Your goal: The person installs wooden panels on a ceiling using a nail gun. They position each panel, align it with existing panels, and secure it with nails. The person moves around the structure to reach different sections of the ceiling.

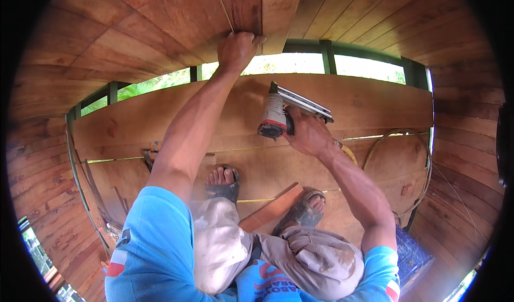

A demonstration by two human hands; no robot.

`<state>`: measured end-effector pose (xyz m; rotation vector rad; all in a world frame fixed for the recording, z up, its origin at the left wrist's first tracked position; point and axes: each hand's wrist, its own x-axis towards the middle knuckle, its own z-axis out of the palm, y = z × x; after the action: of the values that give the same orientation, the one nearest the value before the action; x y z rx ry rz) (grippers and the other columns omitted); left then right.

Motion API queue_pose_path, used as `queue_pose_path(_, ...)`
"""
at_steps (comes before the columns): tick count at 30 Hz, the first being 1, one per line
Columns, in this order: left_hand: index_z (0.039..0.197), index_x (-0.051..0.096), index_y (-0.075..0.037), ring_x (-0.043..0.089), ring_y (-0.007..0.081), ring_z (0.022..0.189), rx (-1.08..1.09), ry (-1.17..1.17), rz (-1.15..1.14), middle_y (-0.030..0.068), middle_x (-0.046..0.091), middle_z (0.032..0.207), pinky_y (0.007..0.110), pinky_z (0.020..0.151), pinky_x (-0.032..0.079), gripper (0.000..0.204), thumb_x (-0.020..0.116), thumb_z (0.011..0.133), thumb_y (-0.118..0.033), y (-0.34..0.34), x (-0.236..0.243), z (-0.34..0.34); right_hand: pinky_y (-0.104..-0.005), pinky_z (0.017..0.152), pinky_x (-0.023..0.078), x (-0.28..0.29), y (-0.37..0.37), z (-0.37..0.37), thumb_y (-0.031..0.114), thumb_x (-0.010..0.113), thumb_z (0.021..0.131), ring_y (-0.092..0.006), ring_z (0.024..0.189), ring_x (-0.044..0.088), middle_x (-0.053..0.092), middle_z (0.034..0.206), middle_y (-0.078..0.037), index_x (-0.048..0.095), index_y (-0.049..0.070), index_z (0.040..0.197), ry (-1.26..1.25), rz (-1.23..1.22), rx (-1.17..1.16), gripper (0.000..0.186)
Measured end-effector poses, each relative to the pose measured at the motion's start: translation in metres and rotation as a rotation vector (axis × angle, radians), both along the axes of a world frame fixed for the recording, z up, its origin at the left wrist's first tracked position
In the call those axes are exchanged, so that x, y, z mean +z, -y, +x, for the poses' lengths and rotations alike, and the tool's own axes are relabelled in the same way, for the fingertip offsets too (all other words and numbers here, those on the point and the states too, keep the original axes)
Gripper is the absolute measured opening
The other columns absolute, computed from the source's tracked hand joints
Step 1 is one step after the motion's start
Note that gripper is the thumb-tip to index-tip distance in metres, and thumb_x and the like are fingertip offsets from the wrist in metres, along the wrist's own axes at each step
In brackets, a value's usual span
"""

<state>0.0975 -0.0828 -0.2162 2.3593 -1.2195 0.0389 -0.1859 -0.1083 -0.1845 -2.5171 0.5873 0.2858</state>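
My right hand (309, 133) is wrapped round the handle of a nail gun (275, 115), grey and red with a long metal magazine. The tool is held over the wide planks, its nose pointing up toward the boarding. My left hand (236, 51) is raised at the lower end of the wooden boards (246, 7). Its fingers are curled in against a narrow plank (247, 23) there, with the fingertips mostly hidden. A yellowish air hose (349, 153) trails from behind my right wrist.
My sandalled feet stand on wide planks (342, 96) with gaps between them. A loose board offcut (273, 208) lies between the feet. A hammer-like tool (148, 157) lies by my left arm. Coiled hose (428, 163) and a blue object (412, 256) are at the right. Boarded walls flank both sides.
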Motion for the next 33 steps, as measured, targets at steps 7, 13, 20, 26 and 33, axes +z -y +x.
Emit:
queue_pose_path(7,0.070,0.071,-0.005,0.067,0.0370,0.060,-0.050,0.032,-0.044,0.0185,0.063,0.059,0.047,0.059,0.052,0.050,0.066,0.093,-0.048,0.000,-0.011,0.006,-0.0532,0.079,0.058,-0.005,0.010,0.007,0.025,0.066,0.089,-0.0459,0.092,0.070,0.070,0.095,-0.029,0.049,0.000,0.123,0.059,-0.127,0.117,0.046)
queue_pose_path(13,0.065,0.069,-0.006,0.066,0.0318,0.053,-0.053,0.065,-0.028,0.0132,0.061,0.051,0.043,0.057,0.053,0.053,0.064,0.094,-0.050,0.002,-0.010,0.007,-0.0508,0.069,0.060,-0.017,0.038,0.043,0.018,0.060,0.091,-0.0424,0.080,0.072,0.070,0.084,-0.027,0.051,0.001,0.108,0.038,-0.188,0.182,0.025)
queue_pose_path(20,0.062,0.068,-0.007,0.066,0.0311,0.053,-0.070,0.127,-0.033,0.0111,0.061,0.051,0.043,0.058,0.052,0.054,0.064,0.093,-0.051,0.000,-0.006,0.005,-0.0466,0.070,0.060,-0.047,0.058,0.062,0.023,0.067,0.087,-0.0378,0.076,0.073,0.070,0.081,-0.024,0.054,0.000,0.117,0.058,-0.355,0.251,0.040)
queue_pose_path(26,0.065,0.070,-0.008,0.067,0.0307,0.055,-0.063,0.097,-0.015,0.0106,0.062,0.051,0.043,0.061,0.054,0.051,0.065,0.093,-0.050,0.001,-0.006,0.006,-0.0474,0.073,0.060,-0.062,0.061,0.067,0.027,0.067,0.089,-0.0376,0.081,0.073,0.071,0.081,-0.022,0.054,0.001,0.117,0.000,-0.343,0.220,0.041)
queue_pose_path(33,0.091,0.077,-0.006,0.073,0.0276,0.073,-0.053,-0.077,0.128,0.0146,0.072,0.074,0.043,0.066,0.055,0.046,0.069,0.090,-0.051,-0.006,-0.023,0.006,-0.0509,0.082,0.059,-0.056,0.056,0.063,0.031,0.068,0.089,-0.0392,0.085,0.074,0.072,0.085,-0.023,0.054,0.002,0.120,-0.039,-0.309,0.212,0.045)
